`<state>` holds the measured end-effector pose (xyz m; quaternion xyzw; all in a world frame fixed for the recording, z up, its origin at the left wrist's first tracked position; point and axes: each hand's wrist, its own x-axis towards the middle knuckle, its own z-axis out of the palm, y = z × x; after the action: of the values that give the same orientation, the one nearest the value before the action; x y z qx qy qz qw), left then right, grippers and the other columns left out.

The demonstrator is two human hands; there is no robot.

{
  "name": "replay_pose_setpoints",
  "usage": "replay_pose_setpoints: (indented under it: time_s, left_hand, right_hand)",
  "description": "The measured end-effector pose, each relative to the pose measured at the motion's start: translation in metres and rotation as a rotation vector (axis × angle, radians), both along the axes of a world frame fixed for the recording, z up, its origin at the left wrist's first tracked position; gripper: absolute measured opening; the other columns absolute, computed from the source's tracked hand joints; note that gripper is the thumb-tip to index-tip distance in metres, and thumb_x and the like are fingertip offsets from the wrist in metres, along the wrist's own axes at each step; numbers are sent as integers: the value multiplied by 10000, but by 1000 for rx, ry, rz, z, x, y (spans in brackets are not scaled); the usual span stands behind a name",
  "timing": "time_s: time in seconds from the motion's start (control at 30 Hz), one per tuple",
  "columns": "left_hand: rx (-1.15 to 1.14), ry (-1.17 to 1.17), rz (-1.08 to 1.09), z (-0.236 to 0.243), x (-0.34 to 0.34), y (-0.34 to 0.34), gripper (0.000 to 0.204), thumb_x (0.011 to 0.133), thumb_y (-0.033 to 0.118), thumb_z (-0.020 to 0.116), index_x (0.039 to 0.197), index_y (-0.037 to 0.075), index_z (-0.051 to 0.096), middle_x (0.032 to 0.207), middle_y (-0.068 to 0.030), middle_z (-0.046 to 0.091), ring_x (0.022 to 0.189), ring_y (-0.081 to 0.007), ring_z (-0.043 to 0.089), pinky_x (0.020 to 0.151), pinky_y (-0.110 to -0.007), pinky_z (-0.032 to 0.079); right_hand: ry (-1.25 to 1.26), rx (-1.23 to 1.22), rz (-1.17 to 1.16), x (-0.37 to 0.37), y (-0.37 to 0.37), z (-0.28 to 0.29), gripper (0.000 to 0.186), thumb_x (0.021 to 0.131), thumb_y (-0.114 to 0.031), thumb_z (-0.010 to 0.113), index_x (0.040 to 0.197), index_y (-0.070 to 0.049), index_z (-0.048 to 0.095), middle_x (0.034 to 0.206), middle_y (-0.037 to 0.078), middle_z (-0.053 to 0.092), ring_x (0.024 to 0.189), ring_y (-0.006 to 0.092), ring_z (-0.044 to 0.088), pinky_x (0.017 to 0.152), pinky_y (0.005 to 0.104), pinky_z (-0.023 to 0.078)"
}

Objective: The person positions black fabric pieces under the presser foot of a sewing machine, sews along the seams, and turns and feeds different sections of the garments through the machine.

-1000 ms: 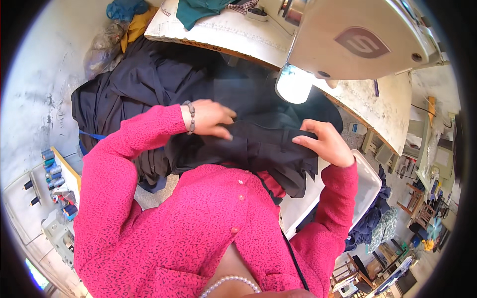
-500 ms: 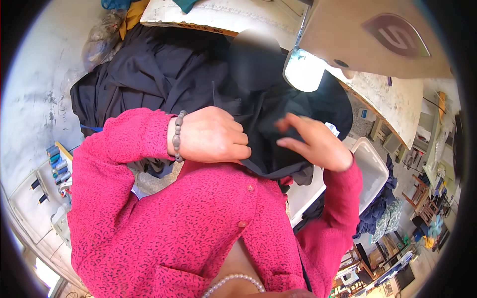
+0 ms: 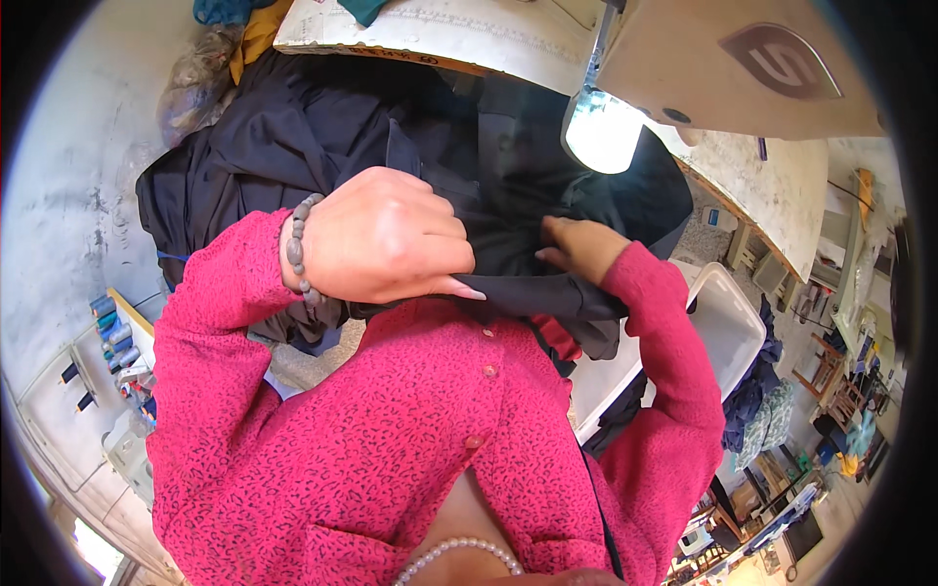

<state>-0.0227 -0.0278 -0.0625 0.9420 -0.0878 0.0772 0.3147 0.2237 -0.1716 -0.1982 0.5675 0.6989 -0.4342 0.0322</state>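
Observation:
A dark garment [image 3: 293, 137] lies in loose folds across the work surface and hangs over its near side. My left hand [image 3: 391, 239], with a beaded bracelet at the wrist, is closed on the garment's near edge, the thumb lying along a folded strip of cloth. On the right, my right hand [image 3: 583, 249] bends its fingers into the same cloth, thumb and forefinger gathering it below the lit lamp; part of its grip is lost in the dark folds. The near edge stretches from the left thumb to beneath my right wrist.
A beige sewing machine head [image 3: 723, 68] with a bright lamp [image 3: 603, 134] overhangs the upper right. White table edges [image 3: 440, 34] show behind. A white plastic bin [image 3: 728, 342] stands at the right, with dark cloth beside it. Thread spools [image 3: 115, 332] sit at the left.
My left hand has moved a little up and left, lifting the near edge of the garment. My right hand has come down onto the cloth, and its fingers have closed in.

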Motion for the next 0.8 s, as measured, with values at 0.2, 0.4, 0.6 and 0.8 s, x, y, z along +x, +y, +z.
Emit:
replay_pose_setpoints:
  time_s: [0.2,0.4,0.6,0.8]
  left_hand:
    - [-103,57,8,-5,10,8,176,806,216,682,787,60,604,664,-69,528,595,-258,544,531,-354,404]
    - [-385,183,229,-32,43,30,196,859,179,637,846,-15,617,705,-125,576,637,-271,550,597,-313,438]
    - [-551,277,437,-78,84,64,312,897,304,607,852,-4,624,698,-41,568,677,-94,486,648,-269,422]
    - [-756,318,433,-87,101,70,403,870,391,639,787,-2,604,643,-28,519,648,-71,448,604,-275,401]
  right_hand:
    - [519,-96,-310,2,2,80,267,908,-237,555,1001,14,542,909,121,613,881,242,600,769,330,457]
    - [719,5,-611,24,-11,90,198,791,-114,720,861,7,579,809,20,565,795,103,514,743,260,437]
    - [795,136,-897,67,17,53,103,860,-110,646,877,-8,641,813,-52,591,771,37,503,727,201,413]
    - [715,291,-931,79,25,48,155,863,-120,645,957,3,647,888,-25,617,824,61,520,773,222,418]
